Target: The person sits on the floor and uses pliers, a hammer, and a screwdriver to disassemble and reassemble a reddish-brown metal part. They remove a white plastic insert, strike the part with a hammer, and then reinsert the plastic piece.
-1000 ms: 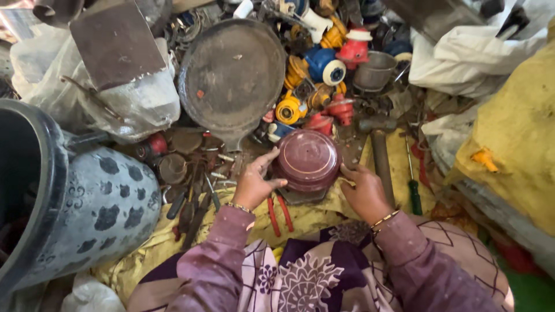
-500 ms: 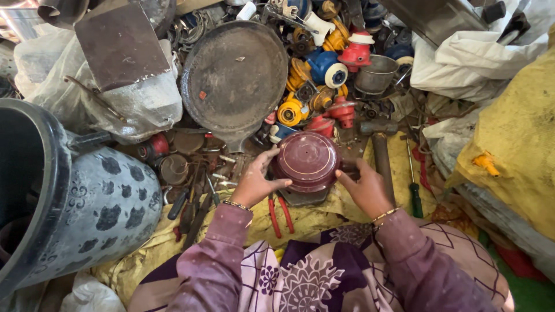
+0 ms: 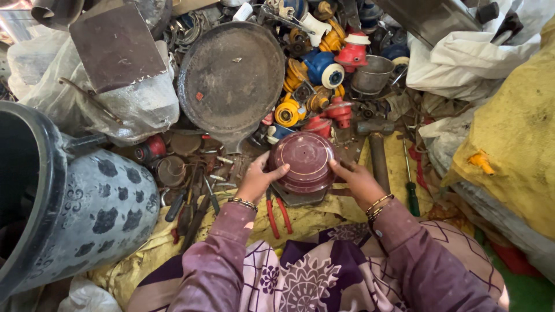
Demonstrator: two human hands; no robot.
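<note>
Round maroon domed lid [image 3: 304, 160], glossy, concentric ridges, small centre dimple, grasped at its rim by left hand [image 3: 258, 179] and right hand [image 3: 358, 182]

— Count of items observed?

— One maroon domed lid [image 3: 304, 160], one large round pan [image 3: 231, 78], one grey barrel [image 3: 87, 208], one small metal bucket [image 3: 373, 74].

— Tools?

— One pair of red-handled pliers [image 3: 277, 212], one green-handled screwdriver [image 3: 410, 185]. Two hands at the lid.
</note>
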